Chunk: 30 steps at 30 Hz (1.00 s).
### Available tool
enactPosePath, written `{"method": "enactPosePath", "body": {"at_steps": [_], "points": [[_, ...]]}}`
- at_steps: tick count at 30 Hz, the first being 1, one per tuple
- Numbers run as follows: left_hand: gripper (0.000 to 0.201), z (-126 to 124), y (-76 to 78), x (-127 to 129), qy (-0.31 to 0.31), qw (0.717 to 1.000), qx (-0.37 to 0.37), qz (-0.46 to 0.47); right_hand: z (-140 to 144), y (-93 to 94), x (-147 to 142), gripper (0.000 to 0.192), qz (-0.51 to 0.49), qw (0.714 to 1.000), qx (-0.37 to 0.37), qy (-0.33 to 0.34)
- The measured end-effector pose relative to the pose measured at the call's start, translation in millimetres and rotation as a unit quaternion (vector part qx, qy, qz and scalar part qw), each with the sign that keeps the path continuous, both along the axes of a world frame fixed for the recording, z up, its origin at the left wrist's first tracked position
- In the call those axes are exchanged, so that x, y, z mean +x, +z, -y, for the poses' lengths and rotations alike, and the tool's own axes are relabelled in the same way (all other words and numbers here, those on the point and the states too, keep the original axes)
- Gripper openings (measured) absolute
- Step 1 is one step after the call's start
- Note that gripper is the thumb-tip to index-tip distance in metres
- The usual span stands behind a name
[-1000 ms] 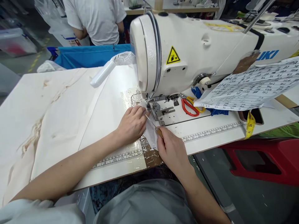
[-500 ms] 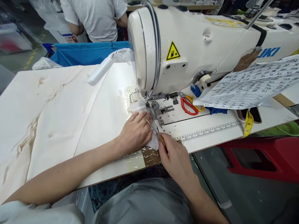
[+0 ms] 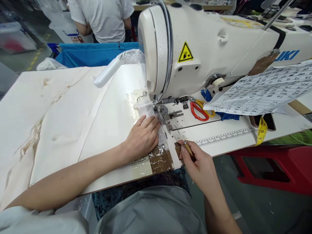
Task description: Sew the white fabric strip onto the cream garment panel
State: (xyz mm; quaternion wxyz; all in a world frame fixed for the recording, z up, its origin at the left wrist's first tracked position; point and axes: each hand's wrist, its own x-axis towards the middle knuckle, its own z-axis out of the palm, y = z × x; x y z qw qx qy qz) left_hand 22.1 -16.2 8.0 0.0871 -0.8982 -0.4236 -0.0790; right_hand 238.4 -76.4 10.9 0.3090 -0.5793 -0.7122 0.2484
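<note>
My left hand (image 3: pixel 143 136) lies flat on a small white fabric piece (image 3: pixel 146 109) that runs under the presser foot (image 3: pixel 162 110) of a white Juki sewing machine (image 3: pixel 207 48). My right hand (image 3: pixel 201 167) grips a thin awl (image 3: pixel 181 139) with a wooden handle, its metal tip pointing up and left toward the needle plate. The awl tip hangs clear of the fabric, to the right of my left hand.
Red and yellow scissors (image 3: pixel 200 110) lie on the machine bed beside a printed paper sheet (image 3: pixel 265 91). A yellow tape measure (image 3: pixel 261 130) hangs off the table edge. Cream cloth (image 3: pixel 36 113) covers the left tabletop. A person in a white shirt (image 3: pixel 102 18) stands behind a blue bin (image 3: pixel 92 53).
My right hand has drawn the awl back to the right, away from the fabric. My left hand slid slightly toward me along the fabric.
</note>
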Motion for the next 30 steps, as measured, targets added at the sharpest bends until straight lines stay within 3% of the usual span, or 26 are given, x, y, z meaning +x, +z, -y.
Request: {"method": "enactPosePath", "body": {"at_steps": [24,30], "points": [[0.048,0.8,-0.4,-1.4,-0.006,0.999,-0.036,-0.006,2.7,-2.3,0.3,0.027,-0.042,0.999,0.002,-0.010],[0.049,-1.7,-3.8,-2.3,-0.006,1.000,-0.027,-0.001,6.3,-6.6,-1.4,0.031,-0.060,0.997,0.000,-0.042]]}}
